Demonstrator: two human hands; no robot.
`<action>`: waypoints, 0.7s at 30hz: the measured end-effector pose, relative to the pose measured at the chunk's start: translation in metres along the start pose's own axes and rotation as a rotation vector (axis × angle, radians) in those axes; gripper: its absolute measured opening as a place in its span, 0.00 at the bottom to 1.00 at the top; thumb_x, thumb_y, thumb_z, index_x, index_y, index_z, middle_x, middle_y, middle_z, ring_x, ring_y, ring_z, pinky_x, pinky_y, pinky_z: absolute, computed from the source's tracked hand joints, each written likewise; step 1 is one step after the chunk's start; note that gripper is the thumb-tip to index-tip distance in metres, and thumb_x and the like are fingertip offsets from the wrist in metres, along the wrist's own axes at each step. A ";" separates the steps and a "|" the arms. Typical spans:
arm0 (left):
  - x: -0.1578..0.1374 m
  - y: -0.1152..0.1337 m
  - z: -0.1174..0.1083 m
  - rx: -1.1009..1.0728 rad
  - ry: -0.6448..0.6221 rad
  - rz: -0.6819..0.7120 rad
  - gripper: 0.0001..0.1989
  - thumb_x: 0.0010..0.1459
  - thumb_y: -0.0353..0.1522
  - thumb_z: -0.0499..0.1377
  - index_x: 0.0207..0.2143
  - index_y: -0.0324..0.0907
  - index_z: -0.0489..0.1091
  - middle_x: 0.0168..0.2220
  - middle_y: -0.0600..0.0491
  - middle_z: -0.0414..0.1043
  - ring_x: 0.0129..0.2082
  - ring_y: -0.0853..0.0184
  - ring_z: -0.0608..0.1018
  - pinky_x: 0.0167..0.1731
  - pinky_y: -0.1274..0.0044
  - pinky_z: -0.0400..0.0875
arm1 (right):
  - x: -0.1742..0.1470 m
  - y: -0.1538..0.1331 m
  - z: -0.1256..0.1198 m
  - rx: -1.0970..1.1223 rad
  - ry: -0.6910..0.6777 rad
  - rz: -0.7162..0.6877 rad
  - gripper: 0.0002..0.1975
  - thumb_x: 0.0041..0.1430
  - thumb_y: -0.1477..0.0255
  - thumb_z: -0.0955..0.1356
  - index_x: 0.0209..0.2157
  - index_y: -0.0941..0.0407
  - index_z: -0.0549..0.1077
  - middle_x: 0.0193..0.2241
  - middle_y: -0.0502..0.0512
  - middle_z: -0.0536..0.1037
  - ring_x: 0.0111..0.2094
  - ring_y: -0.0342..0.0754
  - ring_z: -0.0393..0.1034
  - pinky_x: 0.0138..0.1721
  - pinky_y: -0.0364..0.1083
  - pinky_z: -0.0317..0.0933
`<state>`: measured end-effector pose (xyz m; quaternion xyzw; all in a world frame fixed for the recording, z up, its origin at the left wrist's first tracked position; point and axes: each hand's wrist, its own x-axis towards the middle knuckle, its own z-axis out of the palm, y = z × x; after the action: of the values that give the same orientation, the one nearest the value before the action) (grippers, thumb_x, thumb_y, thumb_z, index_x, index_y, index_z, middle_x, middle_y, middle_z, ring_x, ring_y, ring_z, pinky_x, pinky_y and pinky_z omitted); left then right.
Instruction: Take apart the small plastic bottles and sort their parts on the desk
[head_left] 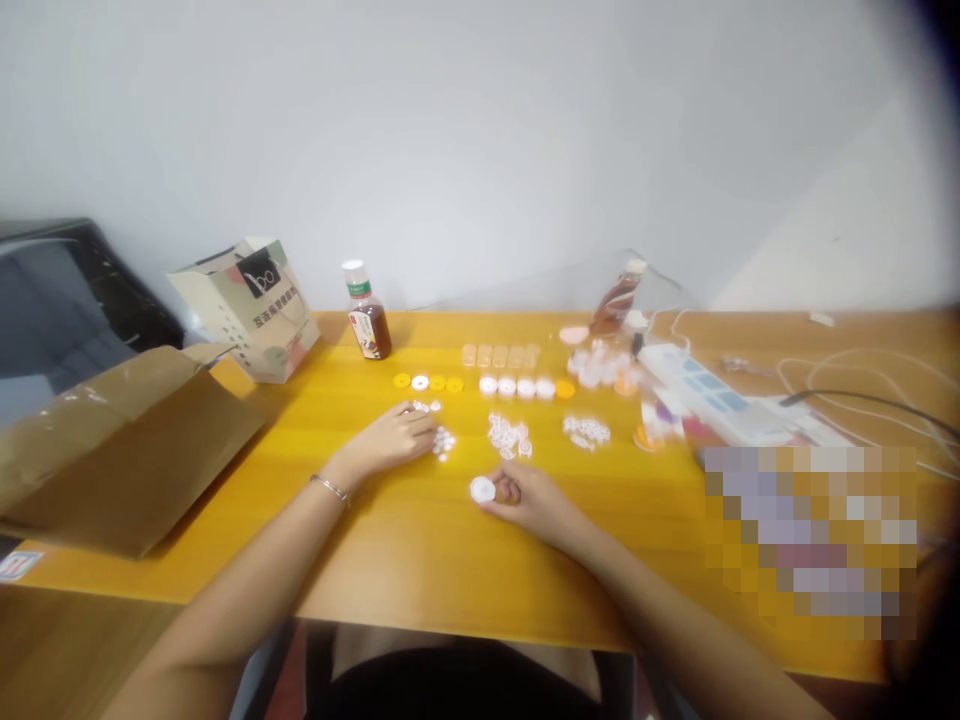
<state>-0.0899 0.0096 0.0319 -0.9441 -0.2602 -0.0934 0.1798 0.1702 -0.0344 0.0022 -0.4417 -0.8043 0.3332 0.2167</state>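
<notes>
A white round disc (482,489) is pinched between the thumb and fingers of my right hand (529,498), held over the front middle of the table. My left hand (397,438) reaches palm down to a group of small white round pieces (444,441), its fingers stretched out; the fingertips are blurred. A pile of white openwork pieces (510,436) lies just beyond my right hand, with a second white pile (587,431) to its right. Behind them runs a row of yellow and white discs (437,384), continued by thicker white discs (526,388).
Several small clear boxes (501,356) line up behind the discs. Dark bottles (370,328) stand at the back left and back right. A paper bag (259,310) and cardboard box (150,450) occupy the left. A power strip (701,390) and cables lie right.
</notes>
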 end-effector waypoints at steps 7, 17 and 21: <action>0.020 0.044 -0.007 -0.169 0.097 0.108 0.09 0.62 0.29 0.48 0.37 0.41 0.68 0.35 0.52 0.71 0.35 0.70 0.70 0.37 0.75 0.60 | 0.001 0.002 0.002 0.027 0.014 -0.021 0.08 0.47 0.68 0.69 0.28 0.57 0.67 0.18 0.44 0.62 0.20 0.38 0.55 0.21 0.39 0.50; 0.028 0.056 0.004 -0.110 0.142 0.232 0.09 0.61 0.26 0.48 0.35 0.38 0.68 0.35 0.49 0.71 0.36 0.68 0.72 0.37 0.75 0.63 | 0.002 0.006 0.004 0.035 0.023 -0.060 0.09 0.48 0.67 0.68 0.27 0.56 0.66 0.17 0.43 0.61 0.19 0.38 0.55 0.21 0.39 0.51; 0.029 0.055 0.004 -0.125 0.161 0.256 0.09 0.60 0.25 0.48 0.35 0.39 0.68 0.35 0.48 0.72 0.36 0.69 0.72 0.36 0.75 0.65 | 0.003 0.009 0.005 0.052 0.021 -0.067 0.09 0.48 0.66 0.68 0.27 0.56 0.65 0.18 0.44 0.61 0.19 0.38 0.55 0.21 0.39 0.52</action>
<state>-0.0357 -0.0199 0.0204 -0.9683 -0.1160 -0.1613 0.1514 0.1705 -0.0302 -0.0078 -0.4123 -0.8073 0.3422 0.2474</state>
